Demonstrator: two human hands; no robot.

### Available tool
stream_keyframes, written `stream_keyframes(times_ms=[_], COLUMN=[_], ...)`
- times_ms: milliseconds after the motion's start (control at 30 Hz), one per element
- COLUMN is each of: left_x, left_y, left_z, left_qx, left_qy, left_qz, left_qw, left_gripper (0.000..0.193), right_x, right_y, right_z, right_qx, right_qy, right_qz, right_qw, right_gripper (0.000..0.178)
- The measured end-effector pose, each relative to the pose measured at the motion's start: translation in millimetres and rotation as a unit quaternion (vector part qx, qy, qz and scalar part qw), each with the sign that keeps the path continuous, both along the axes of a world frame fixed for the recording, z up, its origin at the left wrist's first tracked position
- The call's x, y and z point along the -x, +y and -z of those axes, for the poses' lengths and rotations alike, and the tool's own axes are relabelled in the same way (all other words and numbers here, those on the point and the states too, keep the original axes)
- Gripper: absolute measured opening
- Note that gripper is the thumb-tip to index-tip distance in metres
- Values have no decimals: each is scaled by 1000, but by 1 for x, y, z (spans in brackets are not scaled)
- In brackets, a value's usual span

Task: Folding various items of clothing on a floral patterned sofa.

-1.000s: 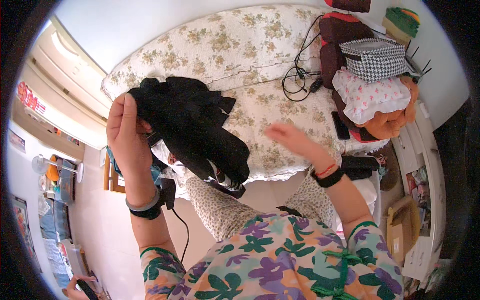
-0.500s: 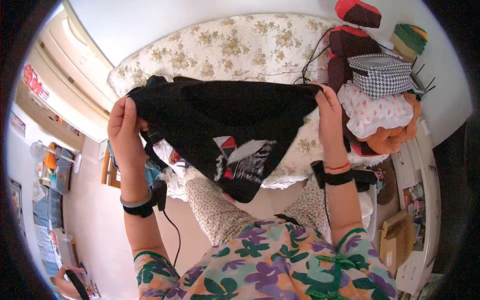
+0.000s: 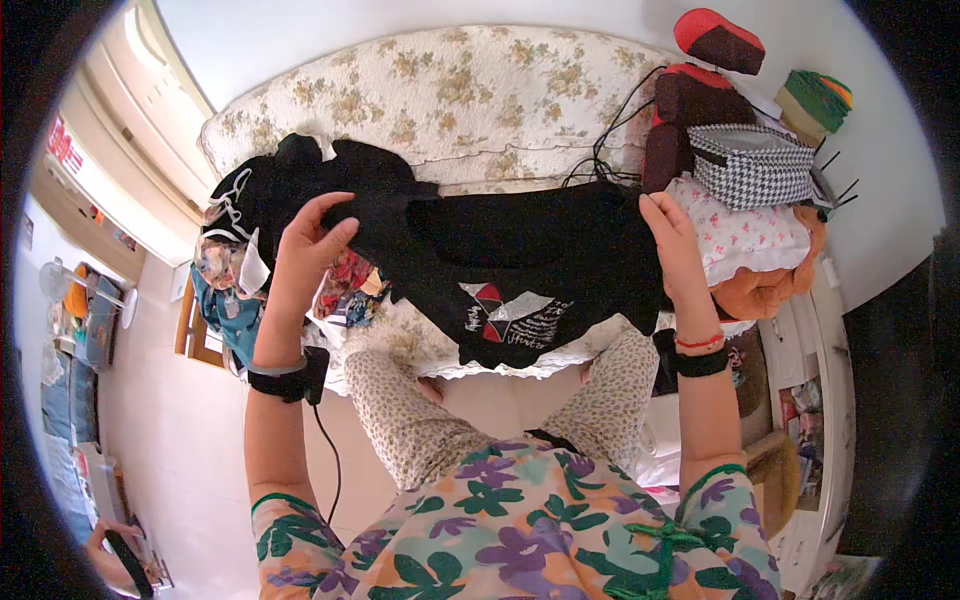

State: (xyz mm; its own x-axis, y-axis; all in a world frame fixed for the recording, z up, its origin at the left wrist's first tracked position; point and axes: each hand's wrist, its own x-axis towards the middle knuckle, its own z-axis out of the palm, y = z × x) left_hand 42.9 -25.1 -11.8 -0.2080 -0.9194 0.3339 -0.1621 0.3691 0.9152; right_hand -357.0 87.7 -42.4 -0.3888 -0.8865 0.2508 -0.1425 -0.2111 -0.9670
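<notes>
A black T-shirt (image 3: 600,265) with a red, white and silver print is spread between my hands, its neckline on the far side. My right hand (image 3: 680,245) pinches its right upper corner. My left hand (image 3: 312,245) is at the left upper corner, thumb and fingers apart, the black cloth showing between their tips. A heap of black clothing (image 3: 290,175) with white cords lies just beyond my left hand. Under the shirt's left edge, patterned clothes (image 3: 350,285) rest on the sofa.
The sofa (image 3: 400,100) has a quilted floral cover. On the right are a dark red seat (image 3: 672,125), a houndstooth fabric bin (image 3: 755,165), a frilled pillow (image 3: 745,230) and a brown plush (image 3: 775,275). Dark cables (image 3: 605,150) lie by the seat. A cord (image 3: 335,455) hangs below my left wrist.
My left hand has moved right and loosened its fingers. The T-shirt has shifted right and opened flatter, its print clearer. The black heap at the left is now uncovered.
</notes>
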Motion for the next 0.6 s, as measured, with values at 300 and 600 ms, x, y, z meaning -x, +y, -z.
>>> stream_keyframes(times_ms=[300, 600], left_x=[-32, -5], left_y=[-7, 2], left_z=[-31, -74], left_qx=[89, 134], left_qy=[48, 102], left_qz=[-109, -65], left_qw=[989, 984], left_gripper=[15, 16], right_x=[-25, 20], right_y=[35, 11], right_z=[-46, -105], right_qx=[-50, 81], right_qy=[279, 112], right_qz=[-212, -33], right_qw=[935, 990], right_gripper=[28, 13])
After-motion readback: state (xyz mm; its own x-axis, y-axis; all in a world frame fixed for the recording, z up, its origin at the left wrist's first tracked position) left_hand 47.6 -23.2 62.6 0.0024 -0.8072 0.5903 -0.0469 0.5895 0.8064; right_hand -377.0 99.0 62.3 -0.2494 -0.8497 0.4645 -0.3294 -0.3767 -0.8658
